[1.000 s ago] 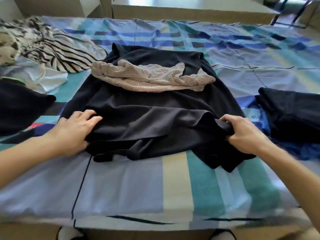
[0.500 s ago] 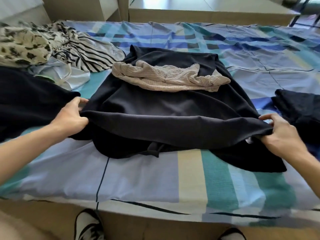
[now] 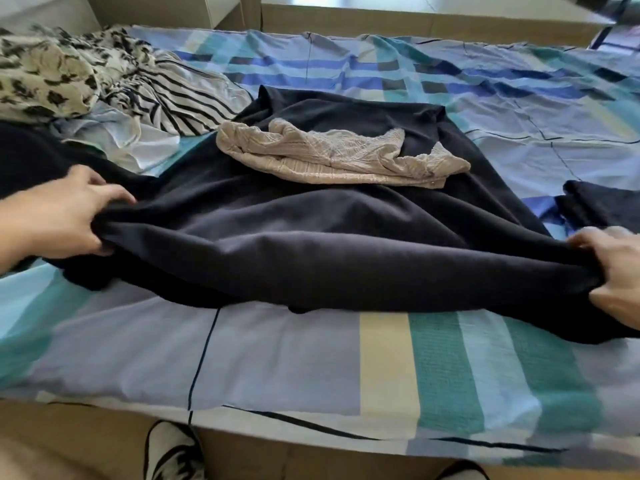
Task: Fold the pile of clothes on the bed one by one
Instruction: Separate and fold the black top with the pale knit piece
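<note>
The black garment (image 3: 311,258) lies across the middle of the bed (image 3: 277,358), its near fold stretched between the hands. The left hand (image 3: 59,220) at 9 o'clock and the right hand (image 3: 613,271) at 3 o'clock each grip a bunched end, well apart. A beige knit top (image 3: 339,157) rests on the garment toward 12 o'clock, and unfolded clothes (image 3: 104,81) are heaped at 10 o'clock.
</note>
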The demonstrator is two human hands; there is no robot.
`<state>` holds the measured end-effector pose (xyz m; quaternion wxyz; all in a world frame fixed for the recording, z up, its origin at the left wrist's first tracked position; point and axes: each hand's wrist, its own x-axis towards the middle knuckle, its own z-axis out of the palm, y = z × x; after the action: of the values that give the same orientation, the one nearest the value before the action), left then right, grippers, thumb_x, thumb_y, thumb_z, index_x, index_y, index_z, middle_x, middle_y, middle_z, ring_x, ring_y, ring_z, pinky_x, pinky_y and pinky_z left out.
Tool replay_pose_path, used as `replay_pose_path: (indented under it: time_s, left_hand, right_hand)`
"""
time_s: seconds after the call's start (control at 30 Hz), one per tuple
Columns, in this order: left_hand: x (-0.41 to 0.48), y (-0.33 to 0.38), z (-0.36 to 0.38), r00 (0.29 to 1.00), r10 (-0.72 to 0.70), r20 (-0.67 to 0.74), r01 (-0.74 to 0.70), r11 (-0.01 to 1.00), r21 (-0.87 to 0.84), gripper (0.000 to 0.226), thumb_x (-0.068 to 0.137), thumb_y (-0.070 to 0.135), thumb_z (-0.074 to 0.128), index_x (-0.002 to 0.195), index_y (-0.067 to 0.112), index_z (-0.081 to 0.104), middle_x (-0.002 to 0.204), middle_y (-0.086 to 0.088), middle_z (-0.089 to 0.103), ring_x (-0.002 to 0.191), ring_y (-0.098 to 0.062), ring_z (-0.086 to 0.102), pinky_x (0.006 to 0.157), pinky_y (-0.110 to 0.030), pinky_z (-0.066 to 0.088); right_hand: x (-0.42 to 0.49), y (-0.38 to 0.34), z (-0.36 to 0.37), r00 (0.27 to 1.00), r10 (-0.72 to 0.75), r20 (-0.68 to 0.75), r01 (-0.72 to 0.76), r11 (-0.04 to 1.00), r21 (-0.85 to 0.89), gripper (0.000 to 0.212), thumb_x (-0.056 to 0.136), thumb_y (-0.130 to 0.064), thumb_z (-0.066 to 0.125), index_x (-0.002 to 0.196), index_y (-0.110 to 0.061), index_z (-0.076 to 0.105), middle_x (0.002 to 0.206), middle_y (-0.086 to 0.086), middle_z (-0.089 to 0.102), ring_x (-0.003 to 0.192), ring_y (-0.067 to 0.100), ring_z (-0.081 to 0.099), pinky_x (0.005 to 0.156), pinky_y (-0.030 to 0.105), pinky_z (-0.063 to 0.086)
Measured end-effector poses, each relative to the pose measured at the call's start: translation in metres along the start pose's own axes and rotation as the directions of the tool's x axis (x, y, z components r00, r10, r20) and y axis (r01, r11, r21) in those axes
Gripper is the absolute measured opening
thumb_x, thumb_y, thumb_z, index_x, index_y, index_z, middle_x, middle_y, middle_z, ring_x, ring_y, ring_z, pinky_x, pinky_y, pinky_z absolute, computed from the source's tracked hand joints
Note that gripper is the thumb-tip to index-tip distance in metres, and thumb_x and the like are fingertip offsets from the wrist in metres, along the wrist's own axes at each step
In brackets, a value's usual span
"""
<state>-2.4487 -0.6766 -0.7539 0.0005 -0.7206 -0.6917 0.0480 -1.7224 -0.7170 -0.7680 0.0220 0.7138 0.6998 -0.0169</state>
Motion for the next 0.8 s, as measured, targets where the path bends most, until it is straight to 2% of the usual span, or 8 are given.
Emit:
replay_pose_path:
  time_s: [0.1,0.17,0.27,0.37,0.5,0.57,0.67,0.8]
  left_hand:
    - [-0.008,0.058,-0.008,0.974,0.218,0.059,-0.218,0.976,-0.002,0.083,0.049,0.036,0.089,0.125,0.04,0.058,0.137,-0.006,0.044,0.116,-0.034,0.051,0.1,-0.048,0.049]
    - [-0.016,0.096,-0.013,0.915,0.379,0.14,-0.368,0.925,-0.098,0.08,0.055,0.037,0.082,0.129,0.043,0.052,0.139,0.008,0.041,0.122,-0.019,0.046,0.105,-0.035,0.043]
    - [-0.031,0.148,-0.006,0.775,0.532,0.342,-0.497,0.846,-0.191,0.1,0.054,0.066,0.078,0.142,0.043,0.035,0.141,0.023,0.027,0.127,-0.003,0.034,0.107,-0.021,0.036]
    - [-0.037,0.174,0.01,0.774,0.518,0.364,-0.563,0.826,0.022,0.126,0.046,0.085,0.065,0.151,0.035,0.017,0.143,0.014,0.019,0.127,-0.009,0.03,0.104,-0.028,0.04]
    - [-0.024,0.178,0.014,0.804,0.573,0.16,-0.579,0.815,-0.017,0.068,0.076,0.045,0.064,0.139,0.041,0.036,0.129,0.017,0.04,0.117,-0.008,0.047,0.086,-0.028,0.05]
    - [-0.016,0.178,0.015,0.836,0.545,0.068,-0.544,0.838,-0.04,0.051,0.08,0.022,0.058,0.124,0.045,0.049,0.119,0.02,0.052,0.11,-0.006,0.055,0.08,-0.03,0.051]
    - [-0.006,0.184,0.017,0.915,0.401,-0.056,-0.401,0.881,-0.253,0.031,0.07,0.014,0.052,0.092,0.036,0.06,0.088,0.015,0.064,0.087,-0.017,0.063,0.074,-0.039,0.052]
    - [0.014,0.182,0.013,0.977,0.191,-0.092,-0.211,0.838,-0.502,0.022,0.086,0.012,0.061,0.076,0.031,0.058,0.072,0.009,0.064,0.073,-0.019,0.063,0.073,-0.044,0.054]
  right_hand:
    - [0.007,-0.058,-0.009,0.987,-0.141,-0.073,0.133,0.985,-0.106,0.081,0.047,-0.005,0.077,0.118,-0.037,0.054,0.105,-0.001,0.054,0.1,0.033,0.055,0.085,0.047,0.05]
    - [0.003,-0.085,-0.01,0.967,-0.242,-0.075,0.241,0.97,-0.023,0.086,0.049,-0.002,0.077,0.126,-0.031,0.053,0.117,0.0,0.052,0.109,0.03,0.05,0.094,0.048,0.044]
    - [-0.004,-0.116,-0.009,0.924,-0.371,-0.094,0.375,0.927,0.02,0.073,0.053,-0.005,0.078,0.118,-0.027,0.052,0.11,-0.004,0.047,0.104,0.025,0.047,0.091,0.042,0.039]
    - [-0.018,-0.141,-0.017,0.839,-0.545,-0.003,0.541,0.833,0.119,0.051,0.055,-0.018,0.066,0.098,-0.036,0.045,0.096,-0.016,0.043,0.09,0.013,0.047,0.077,0.031,0.038]
    - [-0.039,-0.162,-0.005,0.718,-0.605,0.343,0.528,0.795,0.298,0.022,0.069,-0.042,0.066,0.082,-0.038,0.049,0.076,-0.014,0.057,0.071,0.004,0.053,0.059,0.017,0.038]
    - [-0.04,-0.162,0.008,0.76,-0.519,0.39,0.485,0.853,0.191,0.027,0.078,-0.057,0.062,0.098,-0.049,0.045,0.076,-0.016,0.058,0.076,0.0,0.051,0.06,0.017,0.036]
    - [-0.028,-0.158,0.018,0.871,-0.468,0.148,0.45,0.882,0.138,0.075,0.083,-0.053,0.065,0.142,-0.052,0.019,0.084,-0.02,0.055,0.08,0.002,0.052,0.073,0.023,0.046]
    - [-0.005,-0.151,0.029,0.88,-0.391,-0.269,0.416,0.909,0.038,0.11,0.07,-0.033,0.082,0.157,-0.017,0.019,0.138,0.004,0.043,0.124,0.027,0.046,0.102,0.042,0.045]
